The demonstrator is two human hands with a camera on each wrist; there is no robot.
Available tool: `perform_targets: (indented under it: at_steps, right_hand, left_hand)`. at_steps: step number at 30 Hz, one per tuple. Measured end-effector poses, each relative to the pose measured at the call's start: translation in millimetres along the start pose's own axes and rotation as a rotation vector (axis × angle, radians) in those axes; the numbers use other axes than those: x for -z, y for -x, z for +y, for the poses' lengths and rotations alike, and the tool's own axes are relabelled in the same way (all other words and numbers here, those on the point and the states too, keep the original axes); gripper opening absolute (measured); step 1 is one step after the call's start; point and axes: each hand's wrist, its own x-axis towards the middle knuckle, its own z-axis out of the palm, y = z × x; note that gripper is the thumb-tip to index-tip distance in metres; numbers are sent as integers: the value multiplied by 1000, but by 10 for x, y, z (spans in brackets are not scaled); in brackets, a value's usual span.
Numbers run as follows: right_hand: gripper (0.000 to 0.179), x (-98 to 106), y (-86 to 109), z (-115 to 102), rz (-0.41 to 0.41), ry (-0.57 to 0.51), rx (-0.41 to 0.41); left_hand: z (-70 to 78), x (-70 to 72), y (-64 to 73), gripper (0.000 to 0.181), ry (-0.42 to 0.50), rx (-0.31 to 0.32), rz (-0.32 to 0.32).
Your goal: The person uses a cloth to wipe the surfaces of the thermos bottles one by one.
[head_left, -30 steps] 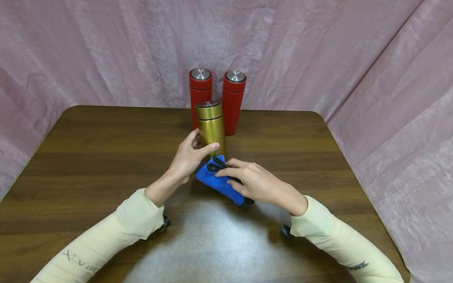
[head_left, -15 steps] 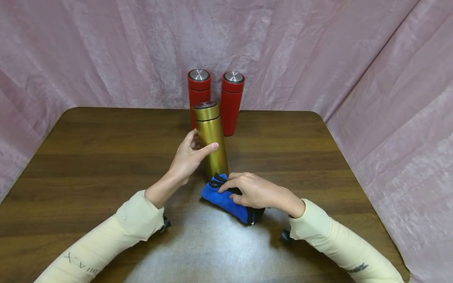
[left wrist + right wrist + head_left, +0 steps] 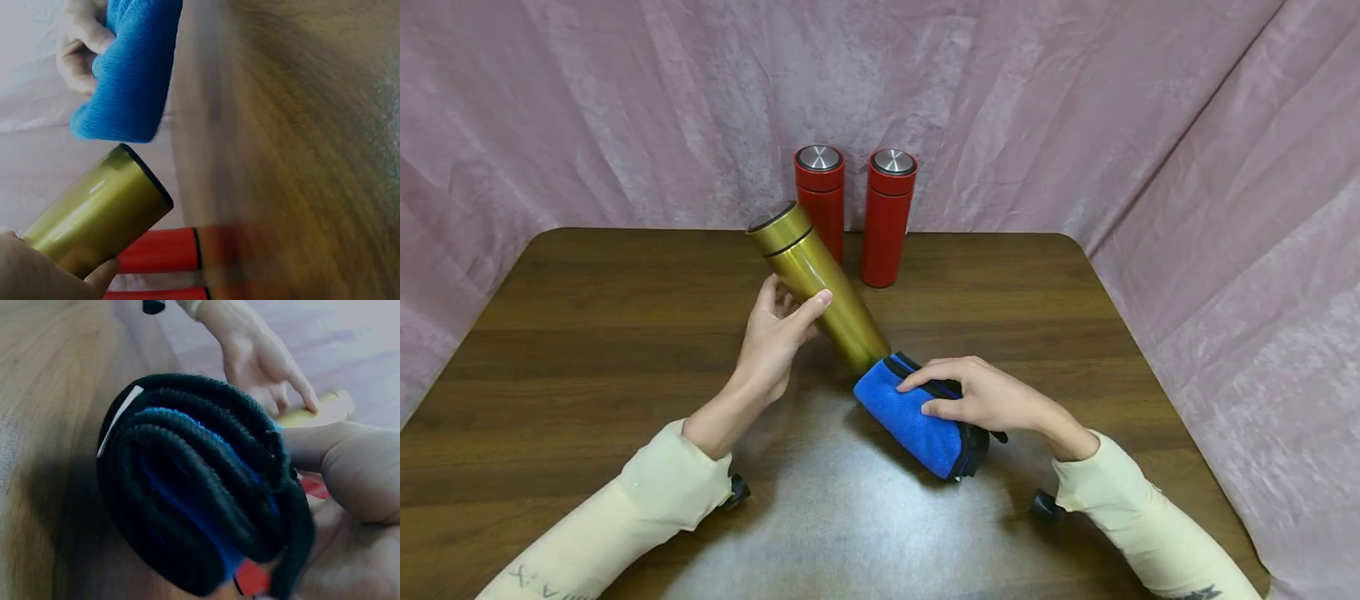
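My left hand (image 3: pixel 772 342) grips a gold thermos bottle (image 3: pixel 827 287) around its middle. The bottle leans, its lid up to the left and its base down to the right. In the left wrist view that base, with its dark rim, is off the tabletop, and a gap parts it from the cloth. My right hand (image 3: pixel 977 396) holds a rolled blue towel (image 3: pixel 910 421) from above, thumb and fingers over its top. The right wrist view looks into the towel's end (image 3: pixel 194 487), where black-edged layers spiral. A small white tag (image 3: pixel 120 419) sticks to this edge.
Two red thermos bottles (image 3: pixel 889 225) with silver lids stand upright at the table's back. The gold bottle partly covers the left one. Pink velvety curtains (image 3: pixel 700 108) hang behind and to the right of the brown wooden table (image 3: pixel 587 350).
The gold bottle has gone from nearly upright to leaning left, its base lower in view. The towel and my right hand have moved right and toward me; my left hand has shifted slightly left.
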Motion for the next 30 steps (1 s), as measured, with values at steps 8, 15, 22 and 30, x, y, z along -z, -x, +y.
perform_targets:
  at_steps: [8, 15, 22, 30]
  right_hand:
    - [36, 80, 200, -4, 235, -234, -43]
    - [39, -1, 129, -57, 514, -358, -18]
    - [40, -227, -38, -106, 690, -373, 66]
    - [39, -499, -232, -256, 772, -191, 280]
  left_hand:
    - [165, 171, 58, 41, 232, -46, -10]
    - [285, 301, 59, 33, 468, -10, 26]
    - [346, 360, 62, 34, 634, 16, 54]
    - [320, 355, 56, 28, 655, 68, 96]
